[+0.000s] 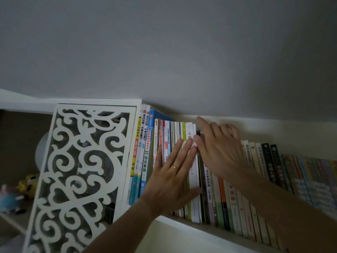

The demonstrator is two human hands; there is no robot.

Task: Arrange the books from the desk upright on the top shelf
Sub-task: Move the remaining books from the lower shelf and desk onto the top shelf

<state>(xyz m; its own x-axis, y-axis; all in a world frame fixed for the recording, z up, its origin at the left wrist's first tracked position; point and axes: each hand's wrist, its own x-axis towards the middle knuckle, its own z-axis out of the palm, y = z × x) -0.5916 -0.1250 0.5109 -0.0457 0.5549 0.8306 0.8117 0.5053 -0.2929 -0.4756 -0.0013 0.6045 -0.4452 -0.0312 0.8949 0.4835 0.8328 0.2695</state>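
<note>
Books (189,157) upright on top shelf (182,222); left hand (171,176) flat against spines, right hand (220,148) open, fingers spread. Risk: thin volumes toppling if released unevenly.

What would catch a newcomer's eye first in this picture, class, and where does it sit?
Two hands in the middle: the left hand lies flat on the book spines, the right hand reaches over the row's top. At left stands a white scrollwork panel; more books run rightward.
</note>
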